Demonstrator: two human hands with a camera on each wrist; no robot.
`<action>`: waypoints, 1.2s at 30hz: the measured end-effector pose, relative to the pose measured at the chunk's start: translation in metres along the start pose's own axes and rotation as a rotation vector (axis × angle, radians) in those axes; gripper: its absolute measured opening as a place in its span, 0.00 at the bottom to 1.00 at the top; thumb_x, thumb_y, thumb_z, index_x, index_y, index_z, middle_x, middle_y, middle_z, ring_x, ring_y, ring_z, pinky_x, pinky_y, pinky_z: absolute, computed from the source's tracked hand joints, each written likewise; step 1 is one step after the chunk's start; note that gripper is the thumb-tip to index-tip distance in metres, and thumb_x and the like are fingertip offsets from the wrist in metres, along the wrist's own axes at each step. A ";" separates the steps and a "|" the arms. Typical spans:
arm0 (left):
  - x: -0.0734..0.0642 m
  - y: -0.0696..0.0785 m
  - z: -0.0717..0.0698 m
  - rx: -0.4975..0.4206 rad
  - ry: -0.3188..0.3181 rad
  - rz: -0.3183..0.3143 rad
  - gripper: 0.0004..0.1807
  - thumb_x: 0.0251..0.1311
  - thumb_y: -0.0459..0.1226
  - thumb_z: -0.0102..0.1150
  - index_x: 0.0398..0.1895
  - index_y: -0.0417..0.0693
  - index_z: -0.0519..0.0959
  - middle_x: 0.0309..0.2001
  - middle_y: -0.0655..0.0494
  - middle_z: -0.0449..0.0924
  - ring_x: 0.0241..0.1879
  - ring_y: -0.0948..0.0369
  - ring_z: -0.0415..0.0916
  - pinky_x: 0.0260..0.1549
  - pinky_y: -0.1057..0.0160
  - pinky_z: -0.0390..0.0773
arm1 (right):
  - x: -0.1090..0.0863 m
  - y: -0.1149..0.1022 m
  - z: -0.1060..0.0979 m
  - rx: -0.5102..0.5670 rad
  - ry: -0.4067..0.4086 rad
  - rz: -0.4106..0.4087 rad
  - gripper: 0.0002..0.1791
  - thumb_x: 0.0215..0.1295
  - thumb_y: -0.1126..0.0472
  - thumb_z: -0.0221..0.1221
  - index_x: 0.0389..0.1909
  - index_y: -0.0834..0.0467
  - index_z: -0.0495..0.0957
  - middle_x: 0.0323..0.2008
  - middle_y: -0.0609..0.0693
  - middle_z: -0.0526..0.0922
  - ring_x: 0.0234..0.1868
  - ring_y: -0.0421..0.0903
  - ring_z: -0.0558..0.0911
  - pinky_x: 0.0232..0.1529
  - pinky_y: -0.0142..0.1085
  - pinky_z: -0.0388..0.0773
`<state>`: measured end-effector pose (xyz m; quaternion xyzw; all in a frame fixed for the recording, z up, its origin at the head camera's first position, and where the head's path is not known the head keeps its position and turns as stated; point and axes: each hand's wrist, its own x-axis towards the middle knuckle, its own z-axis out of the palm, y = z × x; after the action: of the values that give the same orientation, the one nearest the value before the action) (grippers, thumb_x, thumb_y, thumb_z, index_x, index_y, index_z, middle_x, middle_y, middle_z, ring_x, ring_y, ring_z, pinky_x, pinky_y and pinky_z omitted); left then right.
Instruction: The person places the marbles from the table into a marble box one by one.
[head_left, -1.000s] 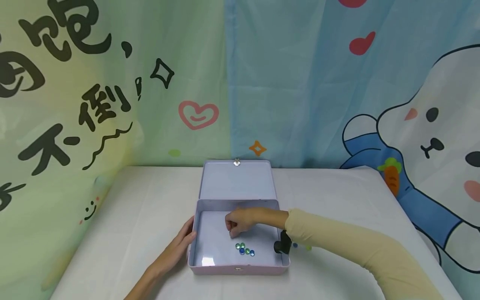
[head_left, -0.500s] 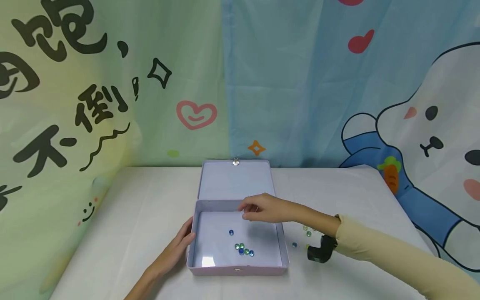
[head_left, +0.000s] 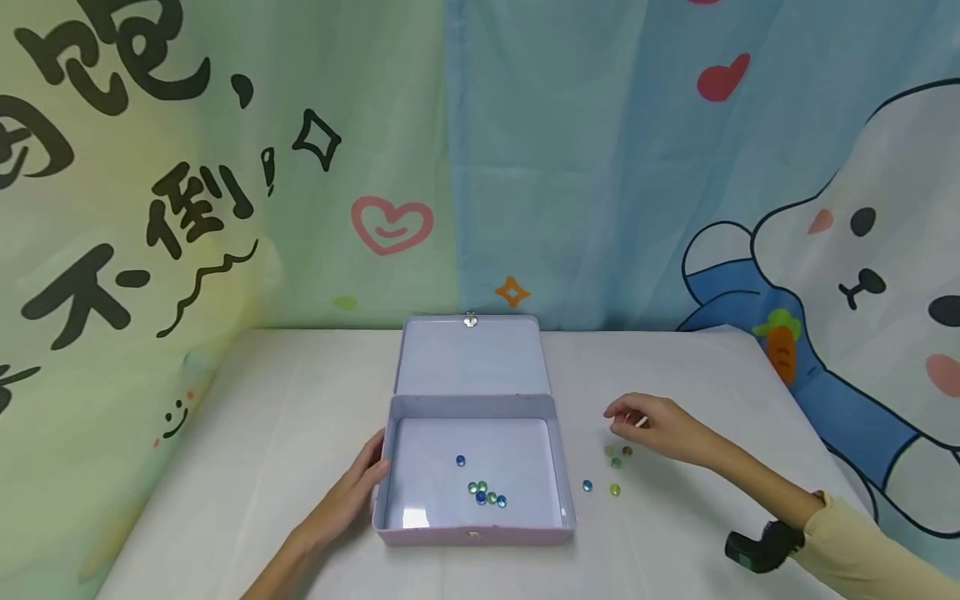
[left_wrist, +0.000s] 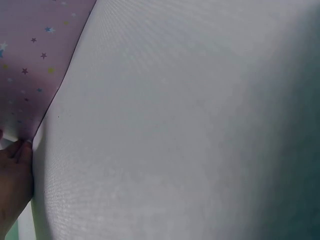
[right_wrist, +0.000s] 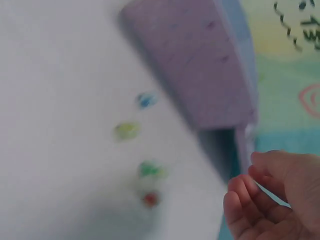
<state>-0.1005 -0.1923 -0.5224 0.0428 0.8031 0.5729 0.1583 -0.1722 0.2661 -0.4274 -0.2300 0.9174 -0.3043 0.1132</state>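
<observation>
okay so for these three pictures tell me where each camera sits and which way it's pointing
Head: worn on the head, facing forward and down at the white table; shows the left hand touching the open lilac metal tin and the right hand above the loose glass beads.
Left wrist: sits low beside the tin's starred outer wall, looking across the tablecloth; fingertips show.
Right wrist: looks past curled fingers towards the beads and tin.
Shared: the tin appears in all three views; the loose beads in head and right wrist.

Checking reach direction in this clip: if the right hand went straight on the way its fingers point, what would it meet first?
The right hand points left, so probably the right wall of the open lilac tin box; the small glass beads lie nearer the camera, likely off its line.
</observation>
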 end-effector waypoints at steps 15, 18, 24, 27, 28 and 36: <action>0.002 0.003 0.000 0.009 0.001 0.013 0.32 0.75 0.49 0.35 0.78 0.56 0.43 0.78 0.46 0.45 0.77 0.46 0.44 0.72 0.39 0.47 | -0.024 0.059 0.028 0.062 0.074 -0.077 0.10 0.60 0.69 0.62 0.43 0.65 0.80 0.36 0.52 0.80 0.34 0.33 0.74 0.38 0.27 0.78; 0.000 0.004 0.000 0.009 -0.001 0.004 0.33 0.75 0.50 0.35 0.78 0.56 0.43 0.78 0.46 0.44 0.77 0.46 0.43 0.72 0.39 0.46 | -0.023 0.062 0.033 0.052 0.078 -0.077 0.09 0.59 0.70 0.63 0.41 0.64 0.80 0.35 0.52 0.80 0.34 0.32 0.73 0.37 0.27 0.78; -0.002 0.004 0.002 0.001 0.002 -0.009 0.33 0.75 0.51 0.35 0.78 0.57 0.43 0.78 0.47 0.44 0.77 0.47 0.43 0.72 0.40 0.45 | -0.023 0.065 0.044 0.005 0.083 -0.064 0.07 0.59 0.69 0.64 0.39 0.61 0.81 0.31 0.49 0.81 0.32 0.28 0.72 0.34 0.25 0.76; -0.002 0.004 0.002 0.000 0.005 -0.012 0.34 0.74 0.51 0.36 0.78 0.56 0.43 0.78 0.46 0.44 0.77 0.46 0.43 0.72 0.40 0.45 | -0.022 0.065 0.047 -0.008 0.086 -0.038 0.07 0.59 0.69 0.64 0.38 0.60 0.81 0.30 0.46 0.80 0.31 0.29 0.71 0.33 0.25 0.75; -0.002 0.004 0.002 0.000 0.003 -0.009 0.34 0.74 0.51 0.36 0.78 0.56 0.43 0.78 0.46 0.44 0.77 0.46 0.43 0.72 0.40 0.45 | -0.022 0.065 0.047 -0.009 0.083 -0.023 0.06 0.59 0.68 0.64 0.38 0.59 0.81 0.30 0.45 0.80 0.31 0.29 0.71 0.33 0.25 0.75; -0.001 0.003 0.001 0.002 0.000 -0.007 0.33 0.74 0.51 0.35 0.78 0.58 0.43 0.78 0.47 0.44 0.77 0.47 0.43 0.73 0.41 0.45 | -0.021 0.065 0.048 0.001 0.077 0.014 0.06 0.60 0.66 0.64 0.38 0.59 0.81 0.31 0.44 0.80 0.31 0.30 0.72 0.34 0.25 0.76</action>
<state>-0.0997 -0.1905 -0.5202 0.0402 0.8038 0.5715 0.1602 -0.1602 0.2979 -0.5039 -0.2116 0.9226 -0.3127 0.0798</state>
